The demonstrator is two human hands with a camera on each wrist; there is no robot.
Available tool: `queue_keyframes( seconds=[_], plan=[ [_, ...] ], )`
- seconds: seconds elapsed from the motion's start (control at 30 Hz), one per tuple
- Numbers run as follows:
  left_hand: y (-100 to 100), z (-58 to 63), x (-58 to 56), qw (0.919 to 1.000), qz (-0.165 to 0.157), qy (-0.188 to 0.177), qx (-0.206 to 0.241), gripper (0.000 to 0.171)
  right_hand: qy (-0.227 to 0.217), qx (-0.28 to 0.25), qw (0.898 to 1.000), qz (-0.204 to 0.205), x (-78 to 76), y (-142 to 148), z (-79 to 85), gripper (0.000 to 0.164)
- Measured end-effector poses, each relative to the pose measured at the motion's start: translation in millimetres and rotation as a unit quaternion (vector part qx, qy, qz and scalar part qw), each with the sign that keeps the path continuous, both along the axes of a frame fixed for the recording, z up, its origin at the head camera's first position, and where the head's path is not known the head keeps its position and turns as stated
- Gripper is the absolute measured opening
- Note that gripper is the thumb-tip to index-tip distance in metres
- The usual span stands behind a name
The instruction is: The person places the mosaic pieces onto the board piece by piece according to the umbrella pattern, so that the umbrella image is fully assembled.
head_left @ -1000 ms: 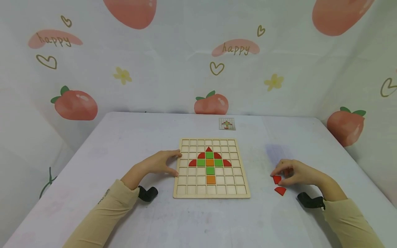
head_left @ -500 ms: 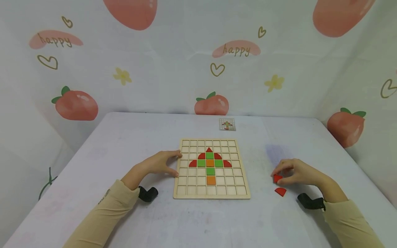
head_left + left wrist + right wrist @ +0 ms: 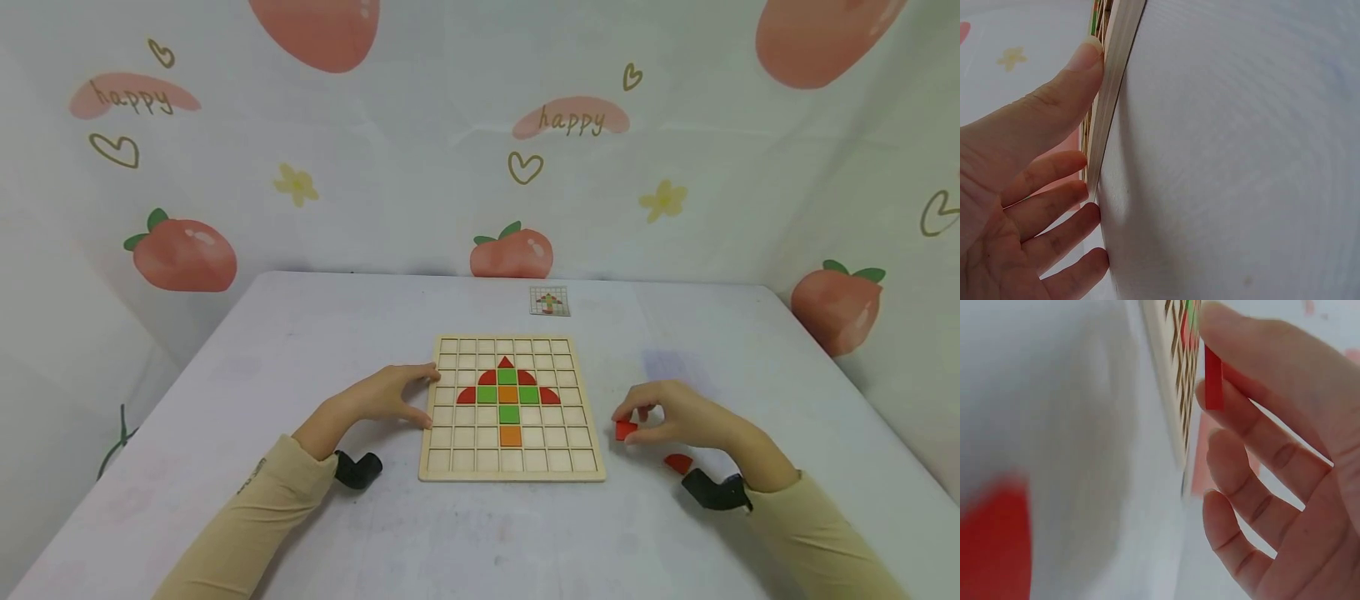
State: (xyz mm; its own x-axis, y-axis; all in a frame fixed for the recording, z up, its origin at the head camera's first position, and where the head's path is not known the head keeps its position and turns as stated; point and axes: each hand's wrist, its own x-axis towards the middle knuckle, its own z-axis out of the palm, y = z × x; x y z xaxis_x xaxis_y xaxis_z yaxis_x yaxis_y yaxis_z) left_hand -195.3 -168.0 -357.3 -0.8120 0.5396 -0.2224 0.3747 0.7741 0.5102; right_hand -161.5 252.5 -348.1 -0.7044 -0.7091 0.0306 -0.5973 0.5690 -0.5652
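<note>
A square wooden grid board (image 3: 512,465) lies mid-table, with red, green and orange tiles set in it in a rocket-like pattern. At its left edge, my left hand (image 3: 385,394) touches the rim with the thumb and fingertips spread apart; the left wrist view shows the thumb on the board's side (image 3: 1116,81). To the right of the board, my right hand (image 3: 678,414) pinches a red tile (image 3: 626,430) between thumb and fingers. That tile's thin edge (image 3: 1213,378) shows in the right wrist view, and its full outline is partly covered. A red quarter-round tile (image 3: 678,463) lies below the right hand.
A small pattern card (image 3: 550,301) with a similar coloured figure lies behind the board, near the table's back edge. Black wrist cameras (image 3: 358,469) hang under both sleeves, the right one close to the loose red tile. A printed curtain (image 3: 420,150) stands behind the table.
My right hand has picked up one of the two red tiles and carried it left toward the board. The other tile stays where it was. My left hand has not moved.
</note>
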Motion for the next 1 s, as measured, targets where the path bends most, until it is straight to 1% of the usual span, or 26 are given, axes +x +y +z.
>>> queue_keyframes(
  seconds=[0.27, 0.6, 0.67, 0.83, 1.0],
  plan=[
    [0.7, 1.3, 1.4, 1.0, 0.0, 0.001, -0.001, 0.069, -0.01, 0.012, 1.0, 0.014, 1.9, -37.4, 2.7, 0.021],
    [2.1, 2.7, 1.6, 1.0, 0.0, 0.002, -0.003, 0.069, 0.012, 0.006, 1.0, 0.023, 7.1, -78.3, 0.5, 0.019],
    [2.1, 2.5, 1.6, 1.0, 0.001, 0.001, -0.003, 0.069, 0.014, 0.011, 1.0, 0.025, 9.6, -86.2, 0.3, 0.019],
    [1.8, 1.6, 1.0, 1.0, 0.0, 0.006, -0.006, 0.069, 0.038, 0.023, 0.998, 0.037, 14.9, -103.4, -0.6, 0.02],
    [1.4, 1.4, 1.2, 1.0, -0.003, 0.008, -0.004, 0.068, 0.033, 0.045, 0.998, 0.031, 19.1, -117.3, -1.1, 0.022]
  ],
)
